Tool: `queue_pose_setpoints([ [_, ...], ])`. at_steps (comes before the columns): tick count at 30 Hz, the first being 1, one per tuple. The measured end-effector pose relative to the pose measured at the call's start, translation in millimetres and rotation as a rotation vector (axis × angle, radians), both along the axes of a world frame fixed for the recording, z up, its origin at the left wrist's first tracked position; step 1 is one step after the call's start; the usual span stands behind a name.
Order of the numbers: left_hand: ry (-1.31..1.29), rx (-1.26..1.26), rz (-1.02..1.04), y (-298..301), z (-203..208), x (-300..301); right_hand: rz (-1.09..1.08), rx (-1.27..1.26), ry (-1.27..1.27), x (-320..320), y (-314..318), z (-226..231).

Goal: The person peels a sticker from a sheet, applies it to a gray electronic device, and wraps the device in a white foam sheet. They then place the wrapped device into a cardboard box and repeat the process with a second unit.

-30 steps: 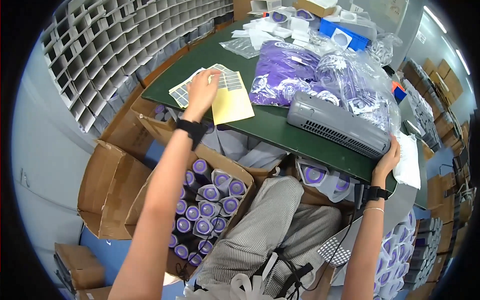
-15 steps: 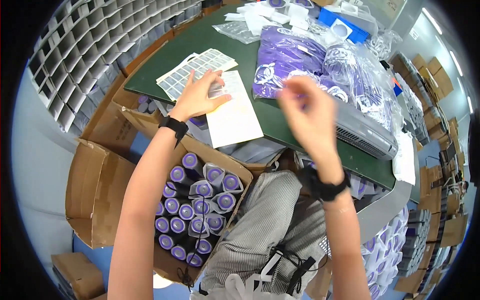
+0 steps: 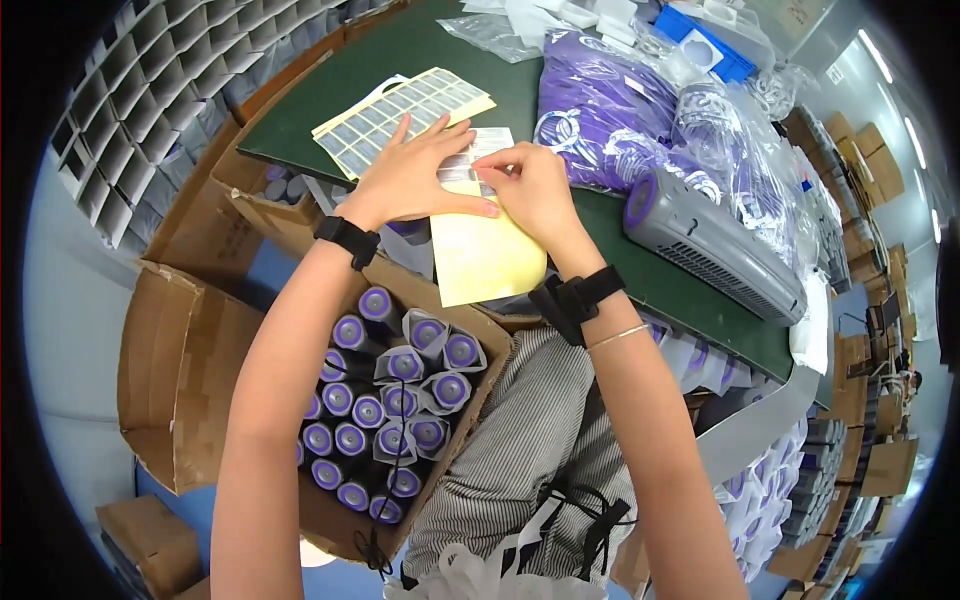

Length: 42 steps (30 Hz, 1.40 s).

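Observation:
A label sheet with a mostly bare yellowish backing lies at the near edge of the green table and hangs partly over it. My left hand rests flat on the sheet, fingers spread. At the sheet's upper part, my right hand pinches the edge of a pale sticker between thumb and index finger; the fingertips partly hide it. Beyond my left hand lies a stack of fuller label sheets. A grey cylindrical device with a purple end lies on the table right of my right hand.
Clear bags of purple goods and a blue bin stand farther back on the green table. Below, an open cardboard box holds several purple-ended cylinders. More wrapped cylinders sit at lower right. White divider racks stand at left.
My right hand has moved left from above the table to the sheet and closed on a sticker's edge. The grey device's purple end, hidden before, now shows. My left hand stays on the sheet.

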<state>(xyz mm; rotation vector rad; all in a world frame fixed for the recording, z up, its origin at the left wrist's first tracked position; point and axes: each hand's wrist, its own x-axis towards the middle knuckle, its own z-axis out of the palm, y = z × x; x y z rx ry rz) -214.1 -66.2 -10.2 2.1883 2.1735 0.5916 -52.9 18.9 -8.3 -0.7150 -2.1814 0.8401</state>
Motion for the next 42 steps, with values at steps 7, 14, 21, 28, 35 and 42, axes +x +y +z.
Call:
queue_pose_setpoints([
  [7, -0.053, 0.067, 0.010, 1, -3, 0, 0.005, 0.074, -0.003, -6, 3, -2],
  [14, -0.067, 0.040, 0.000, -5, -2, -3, 0.016, -0.135, -0.122, -15, 3, 7],
  [21, -0.155, 0.008, 0.002, 0, 5, -4, -0.221, -0.112, -0.416, -47, 6, 22],
  [28, -0.138, -0.021, -0.029, 19, 2, 17, -0.280, -0.080, -0.138, -16, 8, 21],
  [35, -0.176, 0.259, 0.055, 10, -13, -15, -0.178, -0.025, 0.212, 164, 12, 76],
  [42, -0.460, 0.418, -0.279, 27, 83, 177, -0.230, -0.386, 0.104, 330, 30, 87],
])
